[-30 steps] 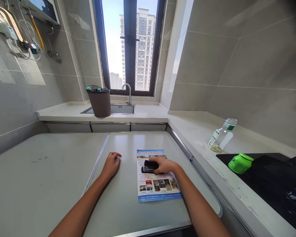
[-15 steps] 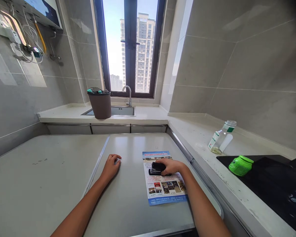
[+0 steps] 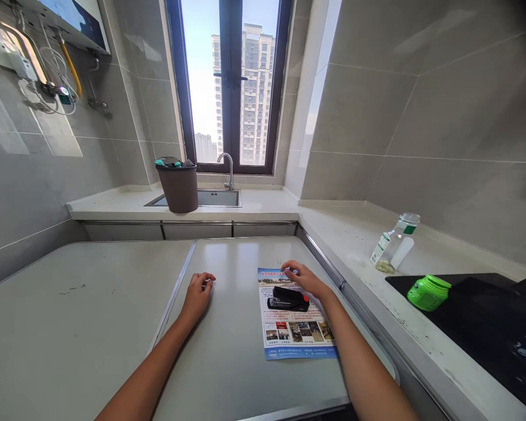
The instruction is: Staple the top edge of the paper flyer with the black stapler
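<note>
A black stapler with a red spot at its right end lies on a printed flyer, which rests flat on the pale panel. My right hand is just above and to the right of the stapler, holding nothing. Its bent fingers are over the flyer's upper edge; whether they touch the paper I cannot tell. To the left of the flyer, my left hand rests on the panel with fingers loosely curled and nothing visible in it.
On the right counter stand a clear bottle and a green jar, the jar lying tilted on the edge of a black cooktop. A brown bin stands by the sink under the window.
My right hand has let go of the stapler and moved up towards the flyer's top edge. The flyer has shifted slightly right. My left hand stays almost in place.
</note>
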`<act>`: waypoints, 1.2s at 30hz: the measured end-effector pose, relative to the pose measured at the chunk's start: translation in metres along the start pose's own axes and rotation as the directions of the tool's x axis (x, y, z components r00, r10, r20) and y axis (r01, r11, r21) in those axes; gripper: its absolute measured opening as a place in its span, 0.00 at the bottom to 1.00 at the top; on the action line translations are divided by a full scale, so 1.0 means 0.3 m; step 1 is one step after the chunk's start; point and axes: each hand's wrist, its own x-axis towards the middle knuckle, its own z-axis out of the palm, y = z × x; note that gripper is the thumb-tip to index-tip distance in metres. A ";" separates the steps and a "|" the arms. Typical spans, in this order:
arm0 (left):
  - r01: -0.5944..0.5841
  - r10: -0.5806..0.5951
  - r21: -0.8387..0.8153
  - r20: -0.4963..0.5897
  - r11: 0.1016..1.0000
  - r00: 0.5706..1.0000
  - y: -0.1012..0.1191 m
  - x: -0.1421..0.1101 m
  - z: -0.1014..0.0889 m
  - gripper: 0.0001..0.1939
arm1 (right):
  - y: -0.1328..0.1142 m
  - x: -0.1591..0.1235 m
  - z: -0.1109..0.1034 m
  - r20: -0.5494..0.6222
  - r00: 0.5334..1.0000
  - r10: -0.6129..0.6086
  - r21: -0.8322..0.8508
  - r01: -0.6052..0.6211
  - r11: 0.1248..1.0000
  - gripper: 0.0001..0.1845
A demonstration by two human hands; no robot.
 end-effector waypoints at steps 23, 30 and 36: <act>0.017 -0.017 0.023 -0.029 1.000 0.999 -0.028 0.005 -0.003 0.17 | 0.253 0.195 0.167 -0.040 0.996 0.083 -0.483 -0.092 0.871 0.33; 0.102 -0.084 0.095 -0.176 0.990 0.981 -0.114 0.064 -0.120 0.15 | 0.113 0.287 0.265 0.088 0.992 0.092 -0.494 -0.037 0.869 0.41; 0.127 -0.102 0.114 -0.205 0.985 0.973 -0.159 0.080 -0.161 0.17 | -0.147 0.439 0.513 0.223 0.974 0.038 -0.447 0.068 0.892 0.45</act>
